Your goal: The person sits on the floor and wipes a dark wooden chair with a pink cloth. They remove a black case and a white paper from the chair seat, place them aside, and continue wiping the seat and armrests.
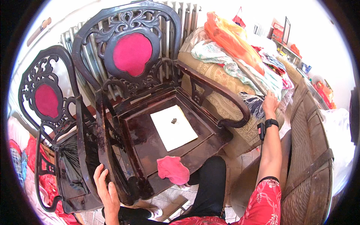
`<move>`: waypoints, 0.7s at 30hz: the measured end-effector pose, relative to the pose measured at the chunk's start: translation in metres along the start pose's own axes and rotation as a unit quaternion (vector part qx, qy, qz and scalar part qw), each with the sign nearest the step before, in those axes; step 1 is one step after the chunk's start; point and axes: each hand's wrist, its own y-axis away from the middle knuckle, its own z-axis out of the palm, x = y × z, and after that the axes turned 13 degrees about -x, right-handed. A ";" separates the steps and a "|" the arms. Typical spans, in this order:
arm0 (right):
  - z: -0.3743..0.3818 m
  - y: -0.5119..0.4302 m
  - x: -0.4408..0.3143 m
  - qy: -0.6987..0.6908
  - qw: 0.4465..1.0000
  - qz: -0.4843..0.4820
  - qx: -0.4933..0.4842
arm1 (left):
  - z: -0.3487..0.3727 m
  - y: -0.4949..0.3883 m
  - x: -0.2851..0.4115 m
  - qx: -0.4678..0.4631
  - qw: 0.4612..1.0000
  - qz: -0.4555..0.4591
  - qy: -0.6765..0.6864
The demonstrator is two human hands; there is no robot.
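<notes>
My left hand (106,184) rests against the worn front of the left armrest (105,140) of a dark carved wooden armchair, fingers apart. At the right, my right hand (270,104) lies at the lower end of a long brown stick (250,75) on the cloth-covered sofa; its fingers look curled, but whether they grip the stick is unclear. White paper sheets (171,137) lie on the chair seat, with a small dark binder clip (174,121) on them. A pink cloth (173,170) hangs over the seat's front edge.
A second carved chair (47,101) stands at the left, a black plastic bag (71,160) on its seat. A radiator (188,19) is behind. Orange plastic (229,36) and a flowered cloth (209,53) cover the patterned sofa. A large wooden-framed piece (306,135) stands at the right.
</notes>
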 end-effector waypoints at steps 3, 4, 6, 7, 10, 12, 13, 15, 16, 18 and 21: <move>-0.003 0.009 -0.002 0.034 0.999 -0.015 0.039 | 0.003 0.000 -0.003 0.010 1.000 0.012 0.001; -0.011 0.012 -0.005 0.030 0.999 -0.022 0.032 | 0.002 0.000 -0.002 0.004 1.000 -0.009 -0.013; -0.023 0.025 -0.030 -0.011 0.978 -0.099 0.185 | -0.001 0.001 0.002 -0.003 0.999 -0.012 -0.032; -0.029 0.034 -0.045 -0.059 0.951 -0.162 0.257 | -0.003 0.002 0.005 -0.010 0.998 -0.032 -0.056; -0.032 0.069 -0.117 -0.217 0.903 -0.316 0.193 | -0.004 -0.002 0.017 -0.015 0.998 -0.017 -0.060; -0.020 0.106 -0.169 -0.327 0.849 -0.404 0.095 | -0.001 -0.006 0.025 -0.006 0.996 -0.002 -0.089; -0.010 0.130 -0.191 -0.301 0.845 -0.440 0.039 | 0.001 -0.009 0.028 -0.001 0.995 0.002 -0.097; 0.015 0.175 -0.240 -0.342 0.813 -0.469 -0.037 | 0.008 -0.012 0.033 -0.018 0.994 0.005 -0.107; 0.028 0.194 -0.258 -0.316 0.825 -0.464 -0.066 | 0.010 -0.013 0.034 -0.034 0.994 0.017 -0.107; 0.053 0.218 -0.286 -0.302 0.804 -0.485 -0.161 | 0.010 -0.015 0.033 -0.025 0.996 0.018 -0.084; 0.085 0.233 -0.318 -0.268 0.830 -0.463 -0.158 | 0.010 -0.016 0.029 -0.019 0.998 0.022 -0.062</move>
